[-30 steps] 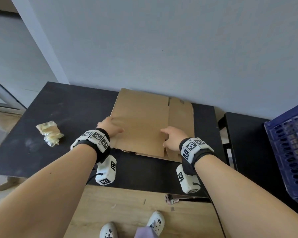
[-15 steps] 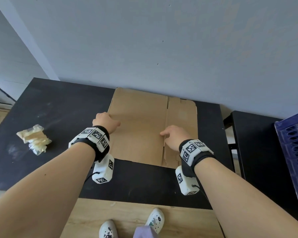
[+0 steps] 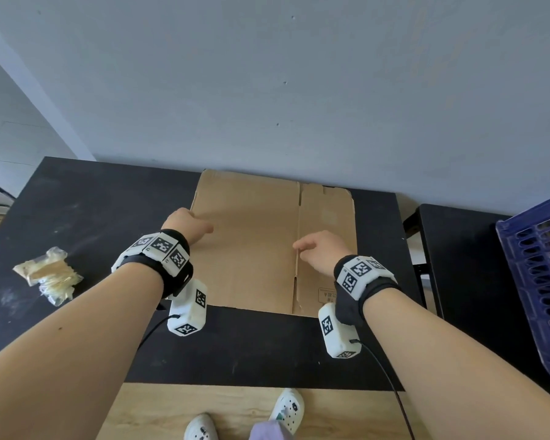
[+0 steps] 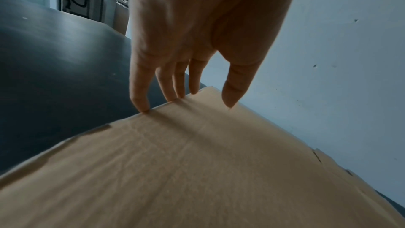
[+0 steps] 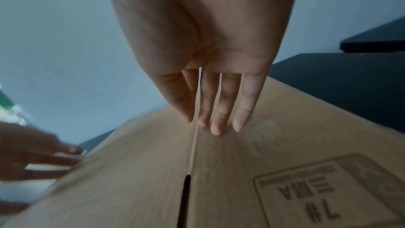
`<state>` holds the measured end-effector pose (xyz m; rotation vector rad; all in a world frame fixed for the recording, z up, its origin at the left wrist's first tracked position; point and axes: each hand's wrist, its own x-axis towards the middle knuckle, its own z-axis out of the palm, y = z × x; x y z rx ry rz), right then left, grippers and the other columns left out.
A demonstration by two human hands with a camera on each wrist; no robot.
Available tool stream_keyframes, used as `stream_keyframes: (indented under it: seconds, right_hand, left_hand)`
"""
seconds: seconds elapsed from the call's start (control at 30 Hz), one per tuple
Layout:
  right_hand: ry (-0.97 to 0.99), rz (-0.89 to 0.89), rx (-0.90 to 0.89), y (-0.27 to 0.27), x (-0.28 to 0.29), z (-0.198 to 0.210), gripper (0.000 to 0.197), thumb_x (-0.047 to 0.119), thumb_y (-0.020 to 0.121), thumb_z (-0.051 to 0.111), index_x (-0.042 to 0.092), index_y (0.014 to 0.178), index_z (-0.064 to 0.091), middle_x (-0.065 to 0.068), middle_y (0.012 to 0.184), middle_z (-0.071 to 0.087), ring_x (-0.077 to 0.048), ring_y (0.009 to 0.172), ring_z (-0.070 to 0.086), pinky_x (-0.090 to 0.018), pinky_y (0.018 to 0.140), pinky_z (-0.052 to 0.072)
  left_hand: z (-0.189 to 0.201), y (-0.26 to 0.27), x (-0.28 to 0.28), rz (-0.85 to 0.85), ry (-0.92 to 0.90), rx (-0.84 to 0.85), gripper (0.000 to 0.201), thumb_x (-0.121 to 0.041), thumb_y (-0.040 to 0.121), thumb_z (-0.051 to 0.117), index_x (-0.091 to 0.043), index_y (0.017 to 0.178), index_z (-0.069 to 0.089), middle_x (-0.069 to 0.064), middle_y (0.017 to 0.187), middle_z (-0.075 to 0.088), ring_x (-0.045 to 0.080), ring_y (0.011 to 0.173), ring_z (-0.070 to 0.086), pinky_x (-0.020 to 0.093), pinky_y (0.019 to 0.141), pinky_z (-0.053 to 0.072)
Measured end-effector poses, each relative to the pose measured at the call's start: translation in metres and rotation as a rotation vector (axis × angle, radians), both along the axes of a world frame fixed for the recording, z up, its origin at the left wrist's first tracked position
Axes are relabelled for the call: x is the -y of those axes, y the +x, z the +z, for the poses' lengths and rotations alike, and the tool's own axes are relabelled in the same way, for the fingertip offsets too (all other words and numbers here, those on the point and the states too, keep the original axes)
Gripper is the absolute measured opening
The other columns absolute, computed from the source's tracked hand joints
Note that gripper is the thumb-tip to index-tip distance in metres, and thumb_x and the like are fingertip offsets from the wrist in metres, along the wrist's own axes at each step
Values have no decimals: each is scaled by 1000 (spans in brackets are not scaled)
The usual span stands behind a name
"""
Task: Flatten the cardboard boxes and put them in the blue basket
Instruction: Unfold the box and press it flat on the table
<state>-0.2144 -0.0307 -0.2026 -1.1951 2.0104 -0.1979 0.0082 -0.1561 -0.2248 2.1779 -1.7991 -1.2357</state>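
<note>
I find the cardboard box (image 3: 261, 242) lying flat on the worktop (image 3: 86, 201), shifted nearer the wall since a second ago. My left hand (image 3: 186, 224) fingers its left edge, right hand (image 3: 319, 250) spread beside its crease. Blue basket (image 3: 540, 281) right of it awaits; flattening looks done.

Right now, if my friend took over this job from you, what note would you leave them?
Left hand: open, fingertips on the left edge of the flattened cardboard box.
Right hand: open, straight fingers pressing beside the box's fold line.
The box lies flat on the black table, against the wall. The blue basket stands to the right, on a second dark surface.
Done: this box looks flattened.
Left: lift it and put it into the basket. No other boxes are in view.
</note>
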Motion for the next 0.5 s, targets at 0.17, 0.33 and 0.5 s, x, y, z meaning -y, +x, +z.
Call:
stream_keyframes:
  seconds: [0.17, 0.33, 0.5]
  right_hand:
    - [-140, -349, -130, -39, -24, 6, 35, 8, 91, 48, 22, 118, 66, 1, 129, 61, -21, 121, 54, -26, 97, 40]
    - [49, -540, -181, -67, -43, -1, 52, 12, 90, 54, 13, 141, 44, -7, 145, 45, -29, 131, 43, -35, 104, 37]
    - [101, -613, -13, -64, -52, -17, 63, 20, 87, 64, 9, 143, 39, -11, 144, 44, -32, 127, 47, -42, 105, 41]
  left_hand:
    - [2, 3, -5, 71, -48, -99, 30, -16, 84, 63, -5, 112, 59, 11, 105, 59, 30, 104, 55, 33, 76, 39]
    - [4, -3, -13, 148, -37, -139, 59, -18, 87, 63, -3, 139, 40, 14, 137, 49, 30, 121, 48, 34, 95, 38]
    - [-2, -9, -26, 208, 5, -224, 34, -21, 88, 62, -4, 117, 60, 8, 101, 59, 26, 90, 54, 29, 77, 39]
